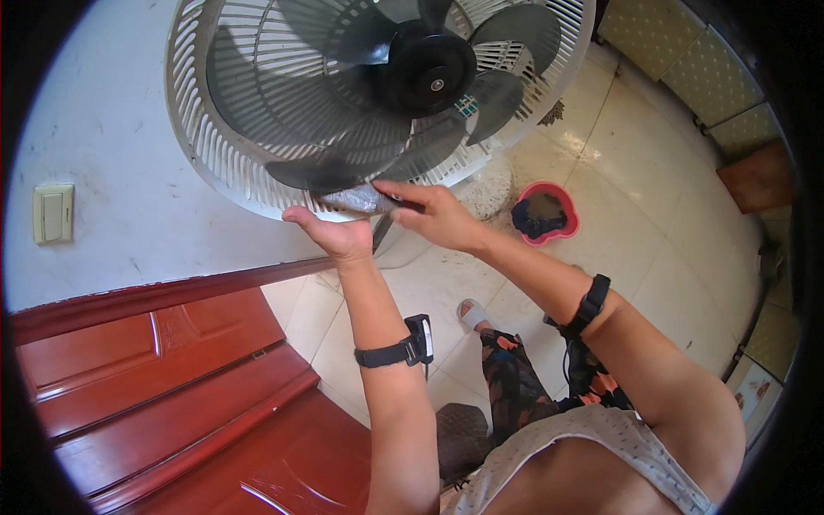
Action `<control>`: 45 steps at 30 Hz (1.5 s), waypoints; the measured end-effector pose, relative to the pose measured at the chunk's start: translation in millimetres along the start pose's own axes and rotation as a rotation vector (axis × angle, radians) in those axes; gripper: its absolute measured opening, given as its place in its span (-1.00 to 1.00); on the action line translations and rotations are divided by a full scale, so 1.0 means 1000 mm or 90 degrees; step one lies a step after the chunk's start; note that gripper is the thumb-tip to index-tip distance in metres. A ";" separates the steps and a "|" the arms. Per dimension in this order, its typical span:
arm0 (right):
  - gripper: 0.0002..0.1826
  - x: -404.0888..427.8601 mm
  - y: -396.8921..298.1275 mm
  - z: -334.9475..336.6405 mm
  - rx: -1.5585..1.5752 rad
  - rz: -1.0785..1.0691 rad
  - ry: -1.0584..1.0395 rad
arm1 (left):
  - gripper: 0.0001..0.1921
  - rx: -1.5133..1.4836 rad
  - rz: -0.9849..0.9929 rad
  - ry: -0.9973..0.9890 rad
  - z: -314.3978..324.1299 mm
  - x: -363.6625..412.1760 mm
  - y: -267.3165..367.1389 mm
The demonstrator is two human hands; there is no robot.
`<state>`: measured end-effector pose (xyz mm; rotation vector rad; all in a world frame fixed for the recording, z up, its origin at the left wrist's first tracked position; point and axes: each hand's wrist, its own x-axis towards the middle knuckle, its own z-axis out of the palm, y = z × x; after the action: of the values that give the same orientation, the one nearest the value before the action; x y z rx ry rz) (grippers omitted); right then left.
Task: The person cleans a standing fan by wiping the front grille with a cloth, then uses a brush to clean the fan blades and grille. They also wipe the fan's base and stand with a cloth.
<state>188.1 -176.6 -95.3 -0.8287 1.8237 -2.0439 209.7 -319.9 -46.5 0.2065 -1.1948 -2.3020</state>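
Note:
The front of a standing electric fan is exposed. Its dark translucent blades and black hub sit inside a dusty white rear grille. My left hand holds the grille's lower rim from below, thumb in front and fingers hidden behind it. In my right hand is a flat brush with a silvery middle and a dark handle. The brush's tip lies against the inner bottom of the grille, just under a blade, and partly blends with the dark plastic.
A pink basin on the tiled floor holds murky water and a dark cloth. The fan's round base stands below the grille. A red panelled door lies at left, beside a wall with a light switch. Cabinets line the right.

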 end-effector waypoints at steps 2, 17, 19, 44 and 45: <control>-0.52 -0.001 -0.002 0.009 -0.226 0.032 0.054 | 0.10 0.028 0.050 -0.038 0.001 -0.002 -0.004; -0.50 -0.018 -0.004 0.012 -0.136 -0.049 0.090 | -0.01 0.024 -0.005 0.138 -0.002 -0.005 -0.005; -0.50 -0.020 -0.005 0.013 -0.160 -0.060 0.070 | -0.01 0.024 -0.027 0.203 -0.002 -0.004 -0.004; -0.52 -0.015 0.002 0.000 -0.069 0.052 0.062 | -0.01 0.067 0.038 -0.056 -0.004 0.001 0.008; -0.51 -0.020 0.000 0.003 -0.030 0.017 0.061 | 0.01 0.087 0.050 -0.088 -0.005 0.006 0.021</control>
<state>205.8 -167.7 -99.3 -0.7253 1.9304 -2.0639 214.9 -336.4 -31.9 0.0486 -1.4066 -2.1981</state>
